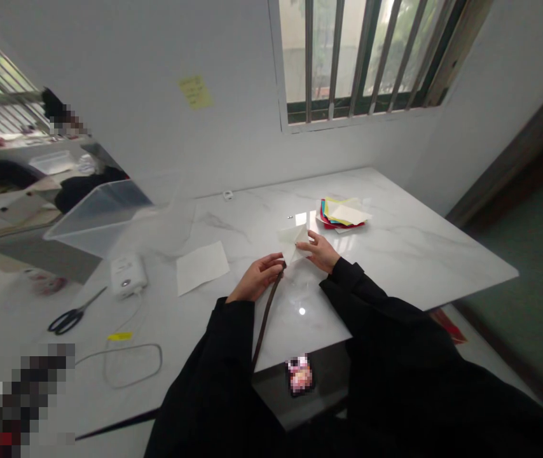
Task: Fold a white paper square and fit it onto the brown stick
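A sheet of white paper (pixel 289 236) with a raised, folded-looking flap is between my two hands above the marbled table. My right hand (pixel 320 251) pinches its right side between thumb and fingers. At its lower left edge, my left hand (pixel 258 277) has its fingers closed together on the paper. A brown strap-like strip (pixel 269 305) runs from beside the left fingertips down to the table's front edge; whether that hand grips it I cannot tell. Left of my hands, another white sheet (pixel 202 267) lies flat.
Coloured paper sheets (pixel 343 214) are stacked beyond my right hand. To the left are black-handled scissors (pixel 74 316), a white power strip (pixel 128 275) with a cord, and a clear plastic bin (pixel 97 216). A phone-like object (pixel 300 376) lies below the table edge.
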The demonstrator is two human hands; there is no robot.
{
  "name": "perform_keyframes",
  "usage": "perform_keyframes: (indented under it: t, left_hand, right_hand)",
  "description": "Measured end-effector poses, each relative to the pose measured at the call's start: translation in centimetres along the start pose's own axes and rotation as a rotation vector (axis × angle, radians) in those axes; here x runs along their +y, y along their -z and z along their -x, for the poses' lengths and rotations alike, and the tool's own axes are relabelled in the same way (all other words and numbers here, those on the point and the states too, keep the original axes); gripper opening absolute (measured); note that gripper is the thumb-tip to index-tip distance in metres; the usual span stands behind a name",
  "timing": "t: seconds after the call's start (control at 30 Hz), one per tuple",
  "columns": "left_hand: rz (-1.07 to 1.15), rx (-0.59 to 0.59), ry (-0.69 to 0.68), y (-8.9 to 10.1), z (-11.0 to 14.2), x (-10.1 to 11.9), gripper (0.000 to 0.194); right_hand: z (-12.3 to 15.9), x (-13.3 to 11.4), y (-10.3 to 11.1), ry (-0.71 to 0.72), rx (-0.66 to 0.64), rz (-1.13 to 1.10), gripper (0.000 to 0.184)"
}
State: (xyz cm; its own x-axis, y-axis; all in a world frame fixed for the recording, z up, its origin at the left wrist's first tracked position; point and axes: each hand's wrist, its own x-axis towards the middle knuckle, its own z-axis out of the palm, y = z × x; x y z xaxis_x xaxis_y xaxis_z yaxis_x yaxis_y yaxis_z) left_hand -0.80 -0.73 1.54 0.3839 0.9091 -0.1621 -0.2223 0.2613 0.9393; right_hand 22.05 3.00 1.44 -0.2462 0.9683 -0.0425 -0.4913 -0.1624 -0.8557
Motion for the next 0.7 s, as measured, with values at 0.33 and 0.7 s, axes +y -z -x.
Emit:
perform_keyframes:
  t: [0.33,0.7]
  left_hand:
    - [0.043,0.05,-0.036,-0.3,-0.1,0.1,0.056]
    - [0.137,0.264,-0.21,-0.1,-0.4,0.6,0.055]
  right_hand:
    - [-0.2,0.4,0.1,0.003,0.054,0.037,0.068]
    - [-0.3,1.0,0.2,-0.002,0.137,0.14,0.083]
